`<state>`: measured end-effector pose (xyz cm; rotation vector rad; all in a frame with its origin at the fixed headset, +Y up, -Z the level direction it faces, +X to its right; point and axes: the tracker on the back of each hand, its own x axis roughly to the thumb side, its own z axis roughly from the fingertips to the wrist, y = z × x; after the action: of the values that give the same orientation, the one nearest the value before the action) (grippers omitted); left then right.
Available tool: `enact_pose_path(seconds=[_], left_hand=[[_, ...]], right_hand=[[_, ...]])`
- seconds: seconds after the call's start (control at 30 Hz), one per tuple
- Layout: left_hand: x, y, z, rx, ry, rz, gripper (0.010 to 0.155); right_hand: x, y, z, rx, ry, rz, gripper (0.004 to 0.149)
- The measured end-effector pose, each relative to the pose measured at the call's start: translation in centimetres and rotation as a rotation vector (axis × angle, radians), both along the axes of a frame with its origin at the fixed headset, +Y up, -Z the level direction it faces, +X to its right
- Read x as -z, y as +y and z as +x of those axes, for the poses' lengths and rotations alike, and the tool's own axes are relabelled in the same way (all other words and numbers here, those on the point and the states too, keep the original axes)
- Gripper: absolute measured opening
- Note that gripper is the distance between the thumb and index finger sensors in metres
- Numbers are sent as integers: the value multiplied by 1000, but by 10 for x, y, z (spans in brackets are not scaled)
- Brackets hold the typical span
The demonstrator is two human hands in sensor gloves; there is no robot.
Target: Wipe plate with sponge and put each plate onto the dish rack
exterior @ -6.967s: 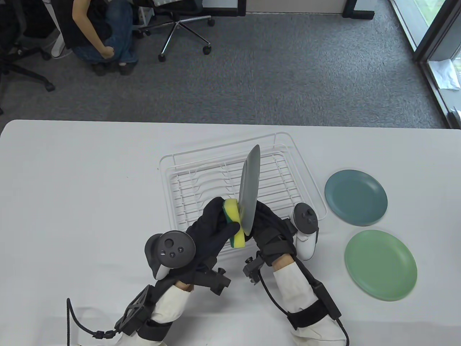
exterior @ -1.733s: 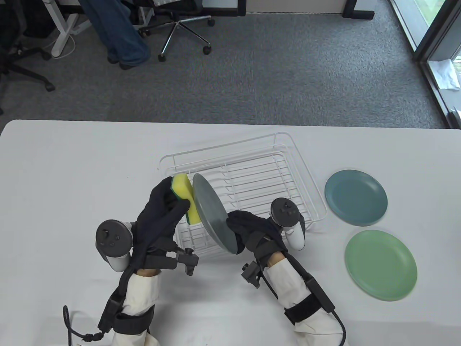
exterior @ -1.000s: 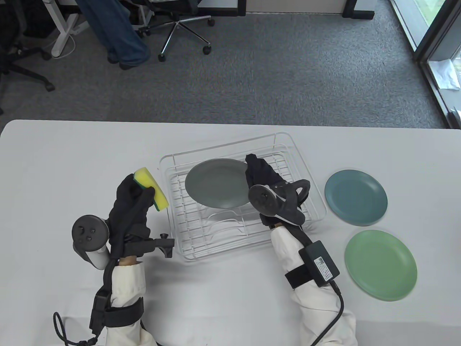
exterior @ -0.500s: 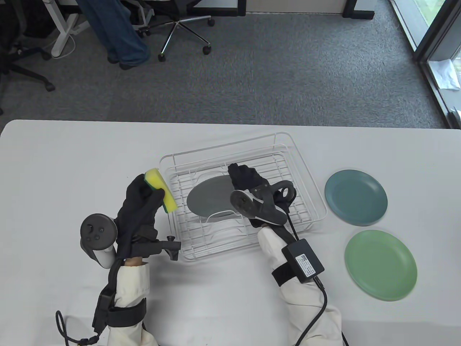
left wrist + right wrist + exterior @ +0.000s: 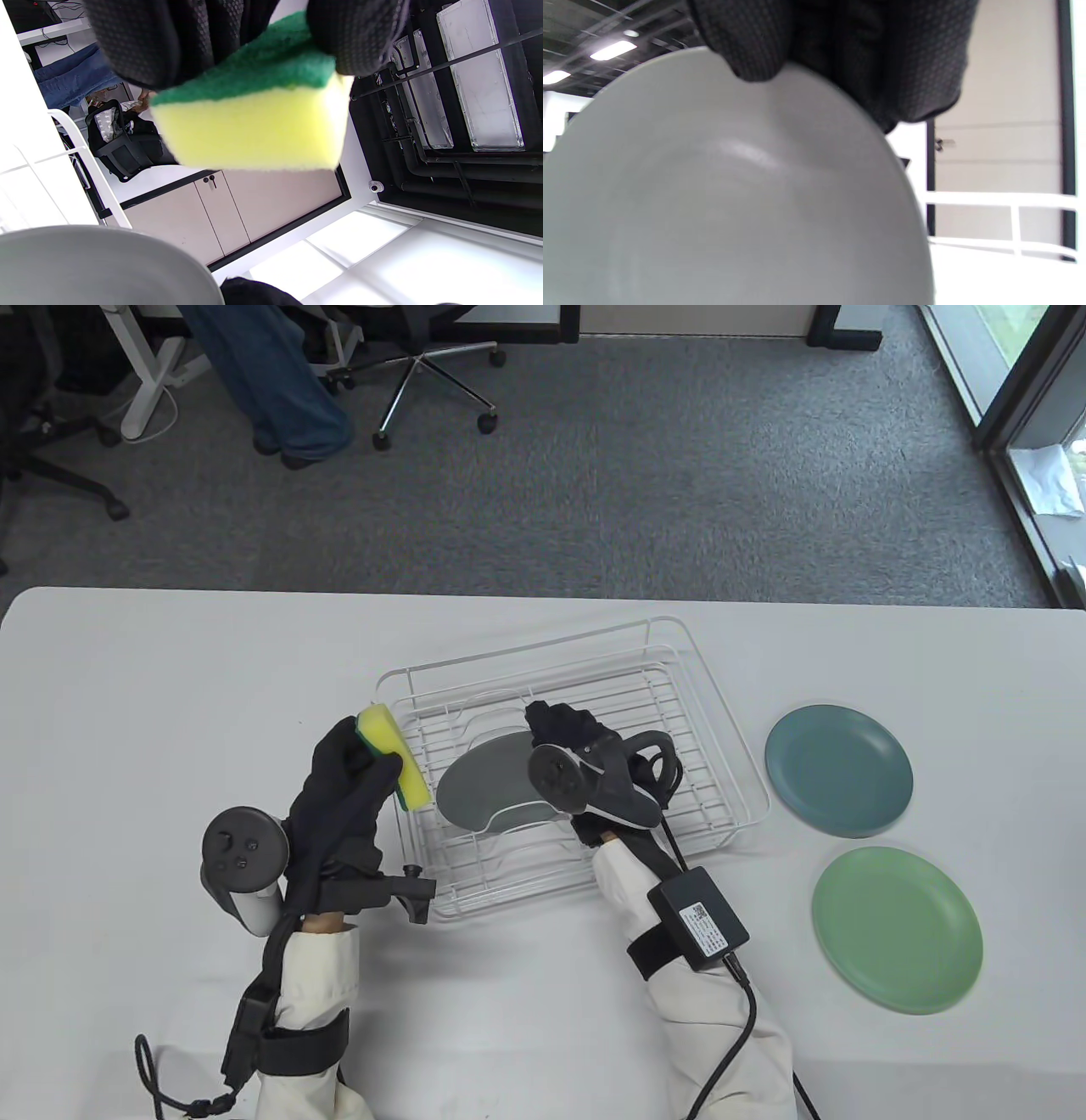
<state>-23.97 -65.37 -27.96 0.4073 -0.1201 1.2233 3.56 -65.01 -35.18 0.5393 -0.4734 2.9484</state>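
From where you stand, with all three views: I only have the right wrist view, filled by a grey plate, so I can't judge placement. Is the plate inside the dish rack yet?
Observer: Yes. In the table view the grey plate stands tilted among the wires of the white dish rack, the right hand gripping its upper edge.
Operator: Where is the sponge?
Observer: The left hand holds the yellow and green sponge up by the rack's left side, off the plate.
Operator: What's left to wipe?
Observer: Two plates lie flat on the table right of the rack: a teal plate and a light green plate.
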Motion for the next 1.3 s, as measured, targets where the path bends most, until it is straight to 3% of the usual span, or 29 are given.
enact_pose_path(seconds=[0.2, 0.37, 0.47, 0.57, 0.77, 0.93, 1.13, 1.3], left_hand=[[1, -3, 5, 12, -15, -11, 76], [4, -6, 8, 26, -22, -25, 76], [4, -6, 9, 29, -26, -29, 76], [4, -6, 9, 28, -28, -29, 76], [4, -7, 10, 25, -40, -32, 76], [4, -7, 12, 29, -45, -38, 76], [6, -10, 16, 47, -52, -49, 75], [6, -12, 18, 35, -69, -56, 75]], right_hand=[[-2, 14, 36, 16, -107, 49, 44], [-10, 29, 88, 2, -210, 75, 44], [-15, 33, 122, -17, -289, 56, 45], [-17, 29, 152, -77, -363, -24, 56], [-21, -1, 217, -198, -539, -204, 67], [-28, -35, 260, -180, -600, -355, 75], [-37, -67, 296, -159, -683, -466, 79], [-41, -89, 315, -179, -745, -630, 85]])
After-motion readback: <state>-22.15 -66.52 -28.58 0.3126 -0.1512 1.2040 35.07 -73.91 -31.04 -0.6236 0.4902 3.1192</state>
